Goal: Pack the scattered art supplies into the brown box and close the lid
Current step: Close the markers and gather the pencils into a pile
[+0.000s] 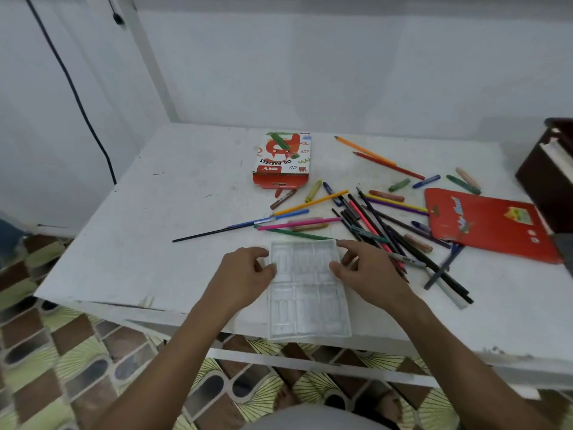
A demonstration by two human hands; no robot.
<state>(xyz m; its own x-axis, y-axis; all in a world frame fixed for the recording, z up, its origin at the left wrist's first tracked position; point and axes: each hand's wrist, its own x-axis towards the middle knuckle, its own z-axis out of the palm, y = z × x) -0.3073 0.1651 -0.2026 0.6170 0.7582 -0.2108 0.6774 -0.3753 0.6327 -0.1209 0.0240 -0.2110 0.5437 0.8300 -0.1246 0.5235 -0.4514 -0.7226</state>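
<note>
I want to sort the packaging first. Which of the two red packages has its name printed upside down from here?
The oil pastels box at the table's far middle; the flat red pack on the right shows no such upside-down lettering.

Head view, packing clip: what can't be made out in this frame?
- Brown box: cut off by the right edge; whether its lid is open or shut cannot be told.
- Clear plastic tray: the left hand and right hand cover its side edges, so the grip is unclear.
- Red flat pack: print blurred, unreadable.
- Pencil pile: overlapping, cannot be counted.
</note>
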